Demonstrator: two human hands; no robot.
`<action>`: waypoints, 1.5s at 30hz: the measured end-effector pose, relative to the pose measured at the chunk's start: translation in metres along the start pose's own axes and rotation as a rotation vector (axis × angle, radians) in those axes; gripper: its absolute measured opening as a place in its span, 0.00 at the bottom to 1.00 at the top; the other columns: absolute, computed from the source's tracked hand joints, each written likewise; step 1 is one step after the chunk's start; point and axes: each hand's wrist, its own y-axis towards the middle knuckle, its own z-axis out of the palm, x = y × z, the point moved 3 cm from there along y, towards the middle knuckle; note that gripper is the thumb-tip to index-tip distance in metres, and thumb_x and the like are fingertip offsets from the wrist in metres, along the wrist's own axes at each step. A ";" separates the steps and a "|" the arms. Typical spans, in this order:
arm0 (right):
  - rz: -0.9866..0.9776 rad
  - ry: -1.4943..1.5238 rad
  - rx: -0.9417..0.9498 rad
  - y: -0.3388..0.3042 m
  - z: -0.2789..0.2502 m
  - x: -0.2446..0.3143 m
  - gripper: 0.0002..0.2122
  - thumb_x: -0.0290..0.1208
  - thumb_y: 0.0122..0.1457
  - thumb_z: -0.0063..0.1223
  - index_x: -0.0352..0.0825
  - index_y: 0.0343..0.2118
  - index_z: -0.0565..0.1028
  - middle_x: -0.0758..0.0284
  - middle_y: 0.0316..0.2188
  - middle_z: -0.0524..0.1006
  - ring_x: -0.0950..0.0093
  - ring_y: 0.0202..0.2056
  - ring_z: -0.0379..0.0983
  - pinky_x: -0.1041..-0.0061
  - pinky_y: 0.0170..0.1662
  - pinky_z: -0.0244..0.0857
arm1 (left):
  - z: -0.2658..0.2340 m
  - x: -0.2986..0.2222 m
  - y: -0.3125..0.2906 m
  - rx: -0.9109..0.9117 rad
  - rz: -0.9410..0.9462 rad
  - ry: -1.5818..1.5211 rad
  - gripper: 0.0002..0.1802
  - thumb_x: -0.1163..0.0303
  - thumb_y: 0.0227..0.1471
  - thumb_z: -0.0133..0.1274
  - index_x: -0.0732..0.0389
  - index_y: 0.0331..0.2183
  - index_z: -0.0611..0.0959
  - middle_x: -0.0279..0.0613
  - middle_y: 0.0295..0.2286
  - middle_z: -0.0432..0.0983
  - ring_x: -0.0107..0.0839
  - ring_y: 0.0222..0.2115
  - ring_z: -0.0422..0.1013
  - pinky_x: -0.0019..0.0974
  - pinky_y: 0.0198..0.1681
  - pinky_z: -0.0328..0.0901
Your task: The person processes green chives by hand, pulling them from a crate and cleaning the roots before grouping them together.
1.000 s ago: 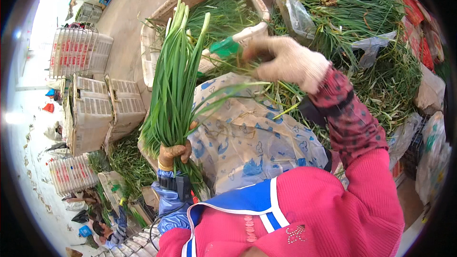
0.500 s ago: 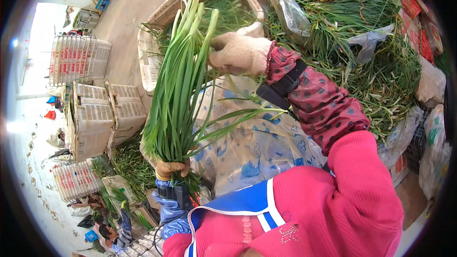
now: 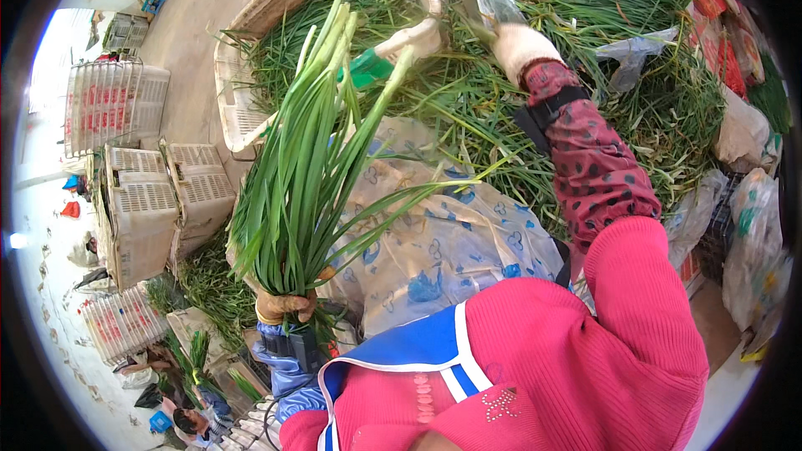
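Note:
My gloved left hand [image 3: 286, 305] is closed round a thick bunch of garlic chives [image 3: 292, 192], held upright by the leaf end. The pale stalk ends point up and away, and a few long leaves stray to the right. My right hand [image 3: 522, 48], in a pale glove, reaches out to the edge of a big heap of chives [image 3: 601, 4] at the far right. Motion smears its fingers, so whether anything is in them does not show. Across my lap lies a clear plastic apron [image 3: 451, 242] with blue prints.
A cream plastic basket [image 3: 225, 88] with loose greens stands ahead, a green patch on its near rim. Stacked crates [image 3: 138, 217] fill the left side. Trimmed leaves [image 3: 660, 134] lie at the right beside plastic bags [image 3: 752, 234]. Another person [image 3: 196, 422] sits at the lower left.
My right hand has left the stalk ends and moved right and away to the heap of chives. The left hand still grips the bunch, which has shifted slightly left in view.

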 end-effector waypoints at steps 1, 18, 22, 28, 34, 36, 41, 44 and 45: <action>0.230 0.186 0.156 -0.019 -0.003 0.008 0.16 0.29 0.57 0.44 0.30 0.47 0.71 0.52 0.42 0.76 0.58 0.41 0.76 0.63 0.46 0.70 | -0.001 0.001 -0.006 -0.017 0.014 0.002 0.32 0.77 0.40 0.66 0.72 0.48 0.70 0.59 0.34 0.77 0.32 0.11 0.66 0.31 0.12 0.60; -0.707 2.981 1.055 -0.050 0.047 0.171 0.29 0.50 0.66 0.34 0.35 0.63 0.56 0.56 0.51 0.72 0.62 0.50 0.71 0.61 0.54 0.67 | 0.070 0.020 0.033 -0.286 -0.041 1.674 0.50 0.79 0.32 0.58 0.41 0.60 0.64 0.50 0.57 0.60 0.54 0.42 0.72 0.44 0.40 0.71; -0.394 2.841 0.953 -0.057 0.038 0.165 0.30 0.52 0.66 0.32 0.34 0.62 0.57 0.55 0.55 0.68 0.60 0.53 0.68 0.60 0.57 0.64 | 0.086 0.003 0.033 -0.146 -0.084 1.538 0.50 0.76 0.32 0.64 0.44 0.60 0.64 0.59 0.54 0.62 0.57 0.48 0.68 0.47 0.47 0.67; -0.183 2.656 0.410 -0.089 0.010 0.148 0.22 0.41 0.67 0.33 0.31 0.57 0.64 0.57 0.51 0.72 0.65 0.48 0.72 0.69 0.51 0.70 | 0.089 -0.093 0.025 -0.548 0.497 1.261 0.31 0.80 0.48 0.58 0.62 0.55 0.71 0.49 0.50 0.72 0.34 0.50 0.69 0.34 0.52 0.64; -0.167 2.567 0.541 -0.102 -0.020 0.158 0.22 0.42 0.66 0.35 0.30 0.56 0.65 0.56 0.49 0.73 0.65 0.46 0.74 0.68 0.49 0.70 | 0.089 -0.094 0.124 -0.458 0.413 1.072 0.19 0.73 0.54 0.55 0.68 0.48 0.77 0.39 0.40 0.77 0.24 0.39 0.70 0.29 0.43 0.65; -0.143 2.561 0.578 -0.102 -0.025 0.161 0.23 0.43 0.66 0.36 0.30 0.56 0.65 0.56 0.48 0.74 0.65 0.45 0.74 0.68 0.49 0.71 | 0.095 -0.083 0.155 -0.434 0.279 0.878 0.12 0.71 0.54 0.57 0.67 0.39 0.79 0.33 0.31 0.76 0.20 0.33 0.70 0.26 0.38 0.65; -0.201 2.698 0.800 -0.102 0.002 0.144 0.29 0.52 0.63 0.40 0.29 0.56 0.65 0.56 0.44 0.76 0.66 0.42 0.76 0.67 0.48 0.72 | 0.065 -0.073 0.188 -0.556 0.395 0.478 0.09 0.74 0.50 0.59 0.67 0.34 0.80 0.35 0.27 0.78 0.22 0.27 0.72 0.26 0.36 0.66; -0.113 2.731 0.793 -0.104 0.015 0.133 0.31 0.55 0.62 0.40 0.29 0.56 0.64 0.56 0.44 0.76 0.66 0.42 0.76 0.66 0.48 0.71 | 0.063 -0.087 0.198 -0.905 0.633 1.573 0.28 0.68 0.47 0.61 0.68 0.50 0.73 0.51 0.48 0.71 0.41 0.47 0.70 0.42 0.51 0.63; -0.159 2.725 0.783 -0.107 0.017 0.133 0.32 0.55 0.62 0.39 0.29 0.57 0.64 0.56 0.44 0.76 0.66 0.43 0.76 0.66 0.49 0.71 | 0.080 -0.088 0.193 -0.971 0.826 1.806 0.34 0.66 0.46 0.62 0.69 0.53 0.70 0.53 0.52 0.67 0.46 0.51 0.68 0.45 0.53 0.62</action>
